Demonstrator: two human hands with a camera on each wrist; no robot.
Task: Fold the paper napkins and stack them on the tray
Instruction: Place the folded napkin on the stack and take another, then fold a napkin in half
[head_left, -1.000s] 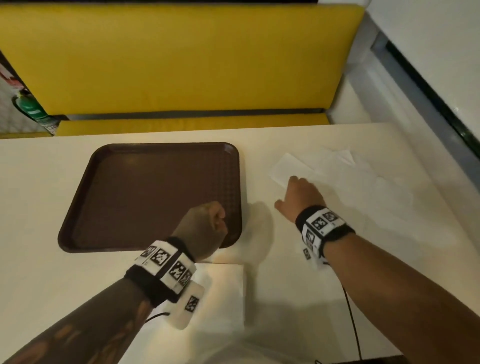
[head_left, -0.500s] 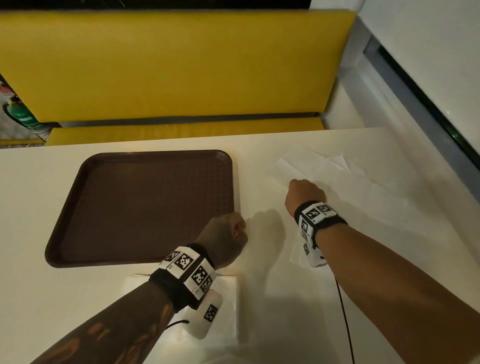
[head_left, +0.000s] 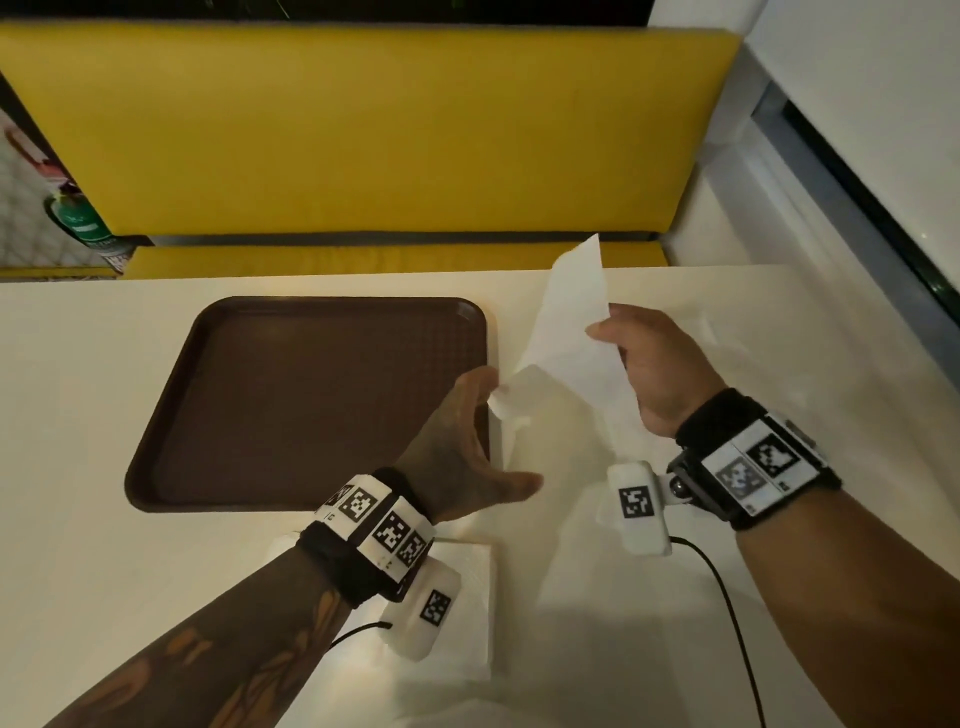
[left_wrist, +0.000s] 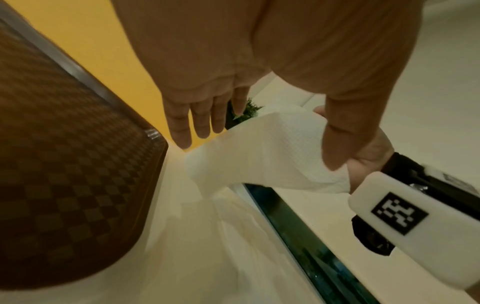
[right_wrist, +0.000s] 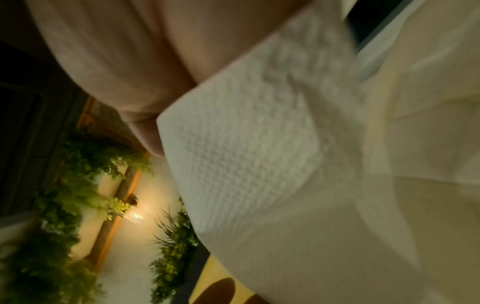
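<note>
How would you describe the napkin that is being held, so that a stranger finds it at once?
Start at the brown tray on the pale table. Just right of its right edge, a long white paper napkin is up in the air, pinched by the right hand. The other napkins lie flat on the table; only this one is lifted.

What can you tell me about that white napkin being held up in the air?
The paper napkin is a white, embossed, thin sheet, lifted off the cream table right of the brown tray. The right hand pinches its edge; its upper corner points up, its lower end curls toward the open left hand.
</note>
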